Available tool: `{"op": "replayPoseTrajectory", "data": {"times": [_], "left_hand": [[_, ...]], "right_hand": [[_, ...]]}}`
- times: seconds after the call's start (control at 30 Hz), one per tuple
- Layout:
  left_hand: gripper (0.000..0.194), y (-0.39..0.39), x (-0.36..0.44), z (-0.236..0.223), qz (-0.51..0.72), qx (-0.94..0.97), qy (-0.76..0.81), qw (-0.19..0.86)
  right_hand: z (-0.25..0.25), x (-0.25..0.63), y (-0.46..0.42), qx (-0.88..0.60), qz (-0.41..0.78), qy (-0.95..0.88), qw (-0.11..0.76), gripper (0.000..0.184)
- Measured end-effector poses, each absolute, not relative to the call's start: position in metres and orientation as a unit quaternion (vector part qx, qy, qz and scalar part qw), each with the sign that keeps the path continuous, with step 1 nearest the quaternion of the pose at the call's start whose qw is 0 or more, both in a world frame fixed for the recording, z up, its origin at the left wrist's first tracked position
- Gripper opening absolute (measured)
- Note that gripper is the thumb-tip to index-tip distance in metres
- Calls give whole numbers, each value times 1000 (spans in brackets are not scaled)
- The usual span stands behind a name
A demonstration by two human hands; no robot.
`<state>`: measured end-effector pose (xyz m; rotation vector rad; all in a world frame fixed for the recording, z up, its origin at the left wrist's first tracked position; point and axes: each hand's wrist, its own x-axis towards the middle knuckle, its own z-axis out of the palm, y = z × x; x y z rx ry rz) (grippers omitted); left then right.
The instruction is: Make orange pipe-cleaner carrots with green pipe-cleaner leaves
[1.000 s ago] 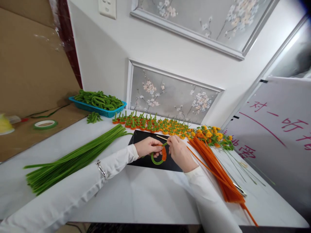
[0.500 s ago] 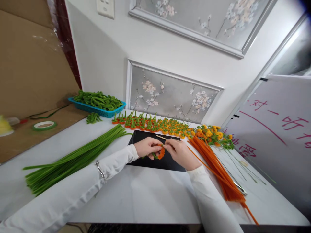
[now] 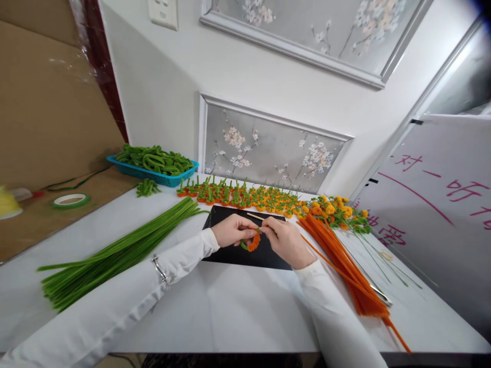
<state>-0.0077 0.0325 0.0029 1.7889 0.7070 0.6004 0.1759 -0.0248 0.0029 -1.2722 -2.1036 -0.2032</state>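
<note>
Above a black mat [image 3: 238, 256], a curled orange and green pipe cleaner piece [image 3: 253, 243] hangs between my hands. My left hand [image 3: 235, 230] pinches its upper end with thumb and forefinger. My right hand [image 3: 286, 240] is closed too, its thumb and forefinger at the same end, meeting my left fingertips. A thin wooden stick [image 3: 254, 216] juts out by the right knuckles; whether that hand grips it I cannot tell. To the left lies a bundle of long green pipe cleaners [image 3: 126, 250], to the right a bundle of orange pipe cleaners [image 3: 345, 271].
Rows of small orange and yellow flower heads with green stems [image 3: 238, 195] stand behind the mat. Yellow-orange stemmed flowers [image 3: 333, 208] lie at back right. A blue basket [image 3: 164, 179] holds green pieces. Green tape [image 3: 71, 201] lies on cardboard at left; scissors-like metal handles [image 3: 381, 295] show at right.
The orange curl hangs a little more openly below my fingers, with its green part showing more. Both hands stay almost in place; the view has shifted slightly.
</note>
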Motion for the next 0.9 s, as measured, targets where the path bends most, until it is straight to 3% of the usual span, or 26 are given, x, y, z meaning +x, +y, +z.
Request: {"op": "replayPoseTrajectory", "data": {"times": [0.33, 0.53, 0.77, 0.9], "left_hand": [[32, 39, -11, 3, 290, 730, 298, 542], [44, 33, -10, 7, 278, 694, 299, 593], [25, 28, -8, 12, 249, 755, 268, 544], [38, 24, -7, 13, 283, 810, 204, 471]], "right_hand": [[7, 193, -23, -513, -140, -767, 359, 17], [11, 197, -25, -509, -77, -771, 374, 15], [4, 182, -23, -432, 21, -822, 371, 20], [2, 175, -23, -442, -13, -812, 380, 22]]}}
